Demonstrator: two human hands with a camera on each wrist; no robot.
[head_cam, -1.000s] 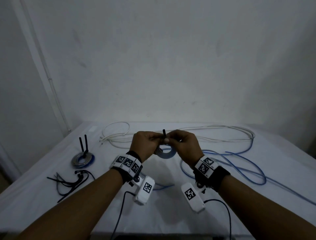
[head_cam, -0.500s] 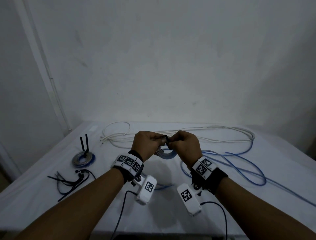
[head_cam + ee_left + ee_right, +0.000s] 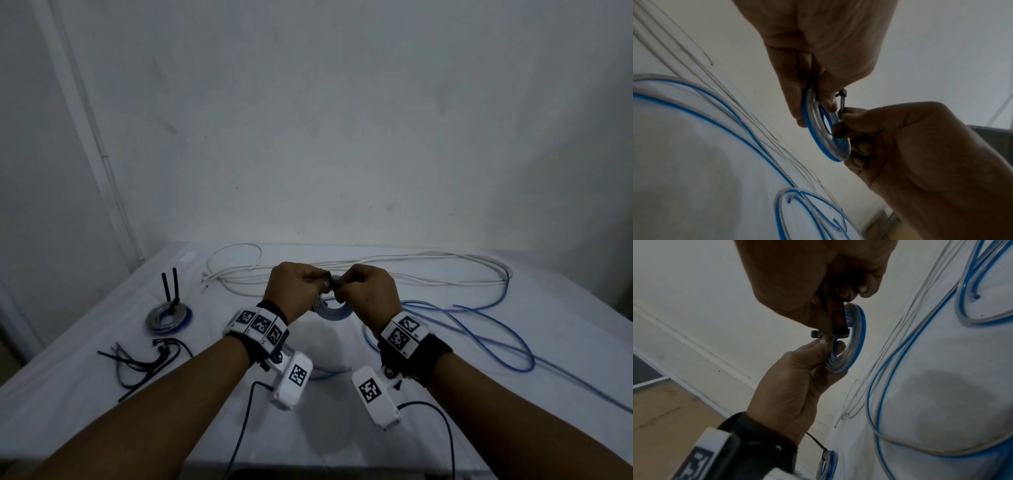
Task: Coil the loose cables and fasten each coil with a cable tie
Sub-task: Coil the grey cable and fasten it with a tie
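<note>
Left hand (image 3: 294, 287) pinches the coil (image 3: 334, 310) upright, right hand (image 3: 371, 291) just beside it pinching the tie (image 3: 842, 100) looped through the coil's hole.

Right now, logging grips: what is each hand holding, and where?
Left hand grips the blue coil by its rim; right hand pinches the cable tie strap.

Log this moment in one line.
left hand: holds blue cable coil | right hand: pinches black cable tie | stage: fastening
</note>
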